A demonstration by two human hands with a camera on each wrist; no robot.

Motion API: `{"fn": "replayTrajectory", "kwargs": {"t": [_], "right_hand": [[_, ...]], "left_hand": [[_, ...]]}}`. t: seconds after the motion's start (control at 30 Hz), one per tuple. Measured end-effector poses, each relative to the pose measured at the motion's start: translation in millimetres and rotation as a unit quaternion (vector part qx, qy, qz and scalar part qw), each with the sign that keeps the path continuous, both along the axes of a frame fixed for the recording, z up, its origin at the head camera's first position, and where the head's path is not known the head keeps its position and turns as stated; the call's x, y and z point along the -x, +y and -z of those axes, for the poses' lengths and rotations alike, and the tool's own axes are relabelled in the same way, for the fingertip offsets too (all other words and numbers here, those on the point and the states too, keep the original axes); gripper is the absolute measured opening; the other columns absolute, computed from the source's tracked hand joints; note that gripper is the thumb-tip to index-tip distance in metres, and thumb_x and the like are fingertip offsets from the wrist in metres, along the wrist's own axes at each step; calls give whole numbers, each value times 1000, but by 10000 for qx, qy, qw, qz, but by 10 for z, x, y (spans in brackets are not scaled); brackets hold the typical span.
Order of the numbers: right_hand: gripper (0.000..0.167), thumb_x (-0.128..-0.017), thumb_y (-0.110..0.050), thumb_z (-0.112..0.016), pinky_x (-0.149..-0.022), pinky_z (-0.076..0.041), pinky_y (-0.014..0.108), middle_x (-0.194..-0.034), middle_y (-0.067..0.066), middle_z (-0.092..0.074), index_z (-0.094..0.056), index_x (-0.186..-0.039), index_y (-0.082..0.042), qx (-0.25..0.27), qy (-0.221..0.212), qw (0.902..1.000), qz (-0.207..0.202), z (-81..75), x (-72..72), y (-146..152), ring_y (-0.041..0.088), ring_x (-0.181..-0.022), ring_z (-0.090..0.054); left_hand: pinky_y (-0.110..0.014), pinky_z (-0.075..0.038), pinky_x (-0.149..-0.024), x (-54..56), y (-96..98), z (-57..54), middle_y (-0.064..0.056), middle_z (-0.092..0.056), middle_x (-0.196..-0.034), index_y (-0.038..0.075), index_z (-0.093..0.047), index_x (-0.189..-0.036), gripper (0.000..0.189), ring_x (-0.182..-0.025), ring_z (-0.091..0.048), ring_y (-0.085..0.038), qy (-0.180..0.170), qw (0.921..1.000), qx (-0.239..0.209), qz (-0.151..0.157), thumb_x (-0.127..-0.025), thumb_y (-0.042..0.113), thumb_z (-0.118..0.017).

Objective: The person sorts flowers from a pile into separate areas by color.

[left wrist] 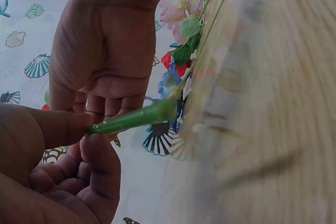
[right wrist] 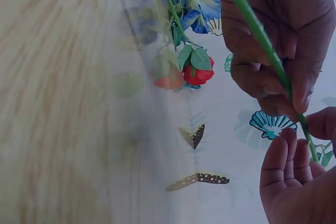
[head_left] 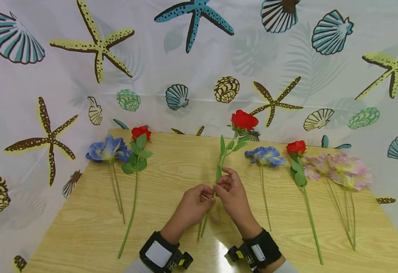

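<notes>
A red rose (head_left: 245,120) with a green leafy stem is held up over the middle of the table, its bloom tilted away to the right. My left hand (head_left: 195,204) pinches the lower stem between thumb and index finger. Just above it, my right hand (head_left: 234,197) pinches the same stem, close under the leaves. In the left wrist view the cut end of the stem (left wrist: 131,120) points past the left thumb. The right wrist view shows the stem (right wrist: 257,30) running through both hands, the right fingers (right wrist: 286,163) partly spread beside it.
On the wooden table (head_left: 171,159), blue flowers (head_left: 108,149) and a red rose (head_left: 141,132) lie left. To the right lie a blue flower (head_left: 265,156), another red rose (head_left: 296,147) and pink flowers (head_left: 349,170). A shell-and-starfish patterned cloth (head_left: 199,64) hangs behind.
</notes>
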State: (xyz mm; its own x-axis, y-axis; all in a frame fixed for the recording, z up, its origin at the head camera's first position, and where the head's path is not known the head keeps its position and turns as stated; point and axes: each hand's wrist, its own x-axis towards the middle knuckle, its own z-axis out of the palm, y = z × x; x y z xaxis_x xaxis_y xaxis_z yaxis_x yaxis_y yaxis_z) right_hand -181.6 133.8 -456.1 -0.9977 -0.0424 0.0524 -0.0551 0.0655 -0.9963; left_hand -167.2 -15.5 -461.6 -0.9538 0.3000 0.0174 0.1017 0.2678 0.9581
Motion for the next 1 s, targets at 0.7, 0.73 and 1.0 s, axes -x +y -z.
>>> {"fn": "replayTrajectory", "kwargs": {"t": [0.7, 0.73, 1.0], "right_hand": [[47, -92, 0, -52, -70, -49, 35, -104, 18, -47, -37, -135, -13, 13, 63, 9989, 454, -242, -103, 111, 25, -85, -54], [47, -92, 0, -52, -70, -49, 35, -104, 18, -47, -37, -135, -13, 8, 66, 9989, 459, -242, -104, 115, 26, -85, -54], [48, -92, -3, -54, -68, -49, 33, -106, 17, -48, -39, -135, -17, -205, 71, 9982, 564, -104, -55, 224, 31, -87, -54]], "left_hand": [[-61, -24, -99, 11, -103, 46, -19, -23, -147, 15, -37, -143, 69, -132, -14, -47, 931, 9733, 2074, 308, -86, 47, -60], [-61, -24, -98, 10, -101, 53, -19, -24, -147, 16, -38, -142, 68, -132, -15, -48, 1014, 9703, 2180, 281, -86, 48, -60], [-61, -29, -95, 11, -89, 104, -18, -34, -143, 17, -48, -136, 63, -129, -24, -48, 1692, 9353, 3103, -160, -84, 49, -61]]}}
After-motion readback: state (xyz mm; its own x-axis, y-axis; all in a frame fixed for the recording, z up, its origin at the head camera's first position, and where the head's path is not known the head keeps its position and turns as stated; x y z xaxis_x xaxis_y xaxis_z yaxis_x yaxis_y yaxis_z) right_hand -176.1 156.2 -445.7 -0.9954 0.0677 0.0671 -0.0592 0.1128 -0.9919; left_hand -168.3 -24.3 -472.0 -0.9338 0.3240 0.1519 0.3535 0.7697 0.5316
